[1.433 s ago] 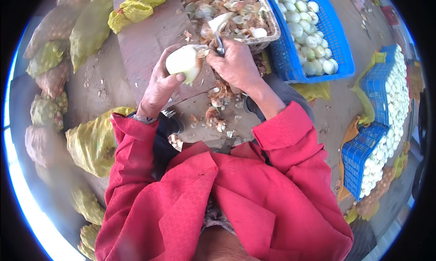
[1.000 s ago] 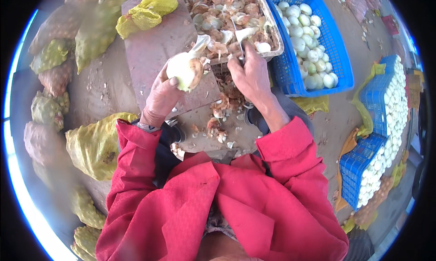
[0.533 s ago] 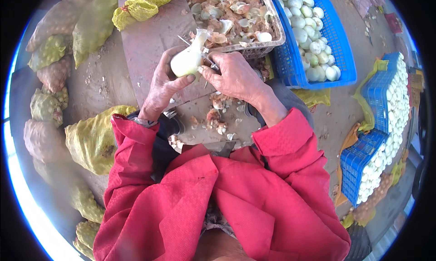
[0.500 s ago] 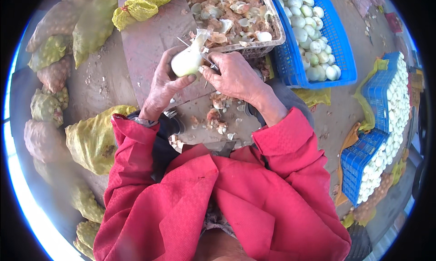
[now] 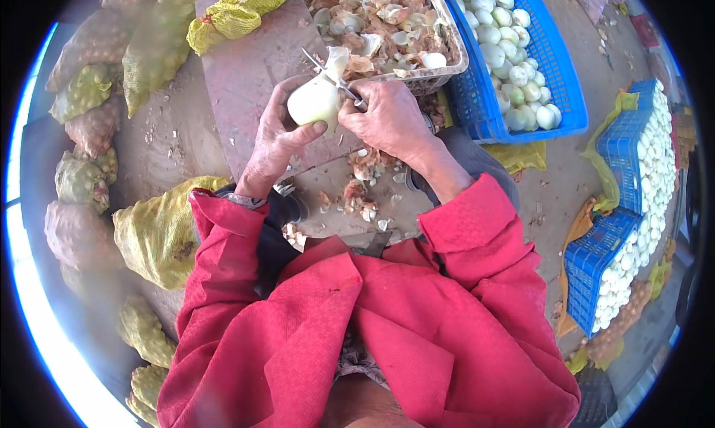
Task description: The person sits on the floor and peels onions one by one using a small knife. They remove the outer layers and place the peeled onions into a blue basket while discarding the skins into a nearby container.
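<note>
A peeled white onion (image 5: 313,103) with a strip of skin still at its neck sits in my left hand (image 5: 274,134), thumb along its lower side and fingers curled behind. My right hand (image 5: 391,119) is closed round a small knife (image 5: 328,72), whose thin blade crosses the onion's top at the neck and points up to the left. Most of the knife's handle is hidden by the fingers. Just beyond both hands is a pale crate (image 5: 417,74) heaped with loose brown onion skins (image 5: 372,15).
A blue crate (image 5: 514,135) of peeled onions stands to the far right. More filled blue crates (image 5: 596,260) line the right side. Filled mesh sacks (image 5: 160,231) lie along the left. A yellow mesh bag (image 5: 246,10) rests on a board (image 5: 253,78); skins litter the floor.
The knife blade has swung up and now lies across the onion's neck. The onion and both hands have shifted slightly to the right.
</note>
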{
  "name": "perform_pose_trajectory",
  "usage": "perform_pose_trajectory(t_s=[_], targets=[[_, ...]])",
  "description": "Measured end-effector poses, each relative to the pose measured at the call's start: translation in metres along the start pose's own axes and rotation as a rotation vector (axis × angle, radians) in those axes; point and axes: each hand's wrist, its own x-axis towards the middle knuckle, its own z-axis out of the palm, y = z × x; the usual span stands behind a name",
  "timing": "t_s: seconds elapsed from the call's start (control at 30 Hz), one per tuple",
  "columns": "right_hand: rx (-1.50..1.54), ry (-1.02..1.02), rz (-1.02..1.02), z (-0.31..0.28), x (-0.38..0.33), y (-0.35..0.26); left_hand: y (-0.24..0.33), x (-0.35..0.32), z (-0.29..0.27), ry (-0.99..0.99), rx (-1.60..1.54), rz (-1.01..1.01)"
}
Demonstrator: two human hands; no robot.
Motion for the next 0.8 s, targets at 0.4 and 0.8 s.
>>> perform_pose_trajectory(t_s=[0.4, 0.8], targets=[[-0.094, 0.047, 0.104, -0.004, -0.001, 0.021, 0.001, -0.004, -0.01, -0.082, -0.427, -0.008], [0.165, -0.004, -0.074, 0.007, -0.008, -0.01, -0.006, 0.001, -0.009, -0.013, -0.574, 0.017]])
